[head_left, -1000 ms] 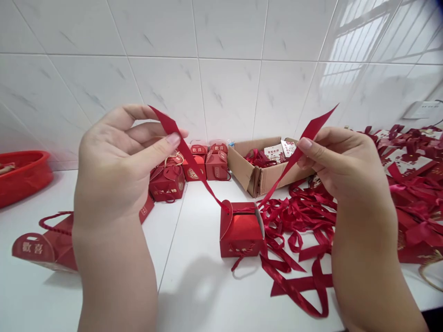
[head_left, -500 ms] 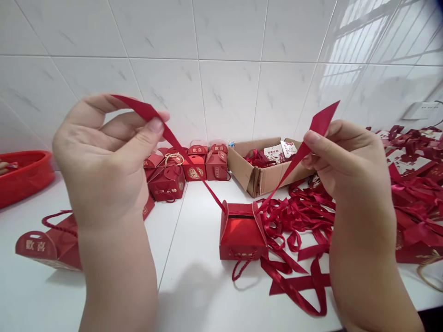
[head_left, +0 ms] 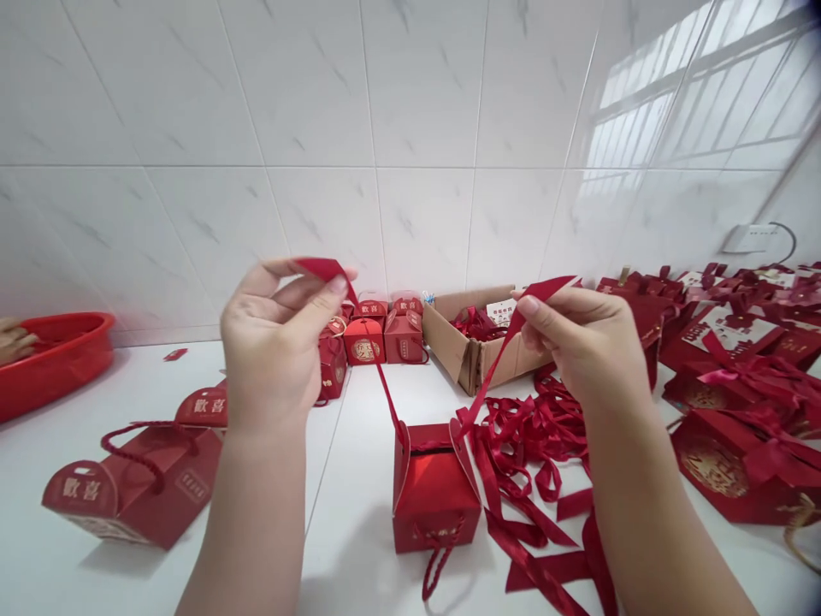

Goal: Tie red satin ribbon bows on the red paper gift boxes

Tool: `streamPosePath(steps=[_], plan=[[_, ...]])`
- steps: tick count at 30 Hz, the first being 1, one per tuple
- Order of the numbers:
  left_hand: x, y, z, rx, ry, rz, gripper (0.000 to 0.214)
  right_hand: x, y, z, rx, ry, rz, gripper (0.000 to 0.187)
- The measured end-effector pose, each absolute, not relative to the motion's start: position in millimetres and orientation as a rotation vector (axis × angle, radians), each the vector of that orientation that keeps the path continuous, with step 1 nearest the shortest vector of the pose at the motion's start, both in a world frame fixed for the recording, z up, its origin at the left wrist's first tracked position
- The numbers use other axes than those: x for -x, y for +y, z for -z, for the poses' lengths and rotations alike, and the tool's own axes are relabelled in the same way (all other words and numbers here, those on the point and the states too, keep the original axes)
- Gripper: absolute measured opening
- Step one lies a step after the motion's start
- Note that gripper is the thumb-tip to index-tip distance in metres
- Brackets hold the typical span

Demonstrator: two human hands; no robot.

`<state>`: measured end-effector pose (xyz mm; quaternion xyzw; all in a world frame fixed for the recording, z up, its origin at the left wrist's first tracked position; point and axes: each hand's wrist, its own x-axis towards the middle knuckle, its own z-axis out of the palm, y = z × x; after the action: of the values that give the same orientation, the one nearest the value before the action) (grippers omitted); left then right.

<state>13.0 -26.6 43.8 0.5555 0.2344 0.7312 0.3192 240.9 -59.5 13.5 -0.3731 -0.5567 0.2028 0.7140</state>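
My left hand [head_left: 275, 342] pinches one end of a red ribbon [head_left: 387, 395] between thumb and fingers. The ribbon's other end is pinched in my right hand [head_left: 587, 342]. From both hands the ribbon slopes down to a small red gift box [head_left: 437, 492], passing through its two upright side flaps and across its top. The box stands upright on the white table [head_left: 350, 522], a twisted cord handle hanging down its front. Loose red ribbons [head_left: 535, 428] lie heaped just right of the box, partly under my right forearm.
Another red box with a cord handle [head_left: 160, 488] lies at left. Several red boxes [head_left: 404, 334] line the tiled wall beside an open cardboard box [head_left: 471, 368]. Bow-tied boxes [head_left: 724, 462] crowd the right. Far left, another person's hand [head_left: 16, 340] reaches into a red basin [head_left: 70, 368].
Both hands have moved closer together, still pinching the ribbon ends. The view has shifted, so hands and gift box appear lower and more of the surrounding boxes show.
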Motion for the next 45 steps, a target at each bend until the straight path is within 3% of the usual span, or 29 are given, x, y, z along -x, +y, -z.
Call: streamPosePath(steps=[6, 17, 29, 36, 45], plan=[[-23.7, -31.4, -45.3, -1.327, 0.437, -1.956, 0.023, -223.5, -57.9, -22.6, 0.672, -1.132, -0.629, 0.021], [-38.2, -37.9, -37.6, -1.496, 0.552, -2.110, 0.011, -201.5, -69.0, -27.8, 0.597, -1.069, -0.708, 0.010], [-33.4, -49.4, -38.6, -1.681, 0.603, -2.026, 0.013, -200.8, -72.0, -26.0, 0.681, -1.150, -0.465, 0.005], [-30.3, -43.0, -38.1, -1.669, 0.511, -2.246, 0.013, -202.5, -90.6, -32.0, 0.803, -1.110, -0.355, 0.005], [-26.4, -51.1, -38.4, -1.751, 0.526, -2.076, 0.017, -208.4, -91.8, -31.4, 0.829, -1.193, -0.349, 0.003]])
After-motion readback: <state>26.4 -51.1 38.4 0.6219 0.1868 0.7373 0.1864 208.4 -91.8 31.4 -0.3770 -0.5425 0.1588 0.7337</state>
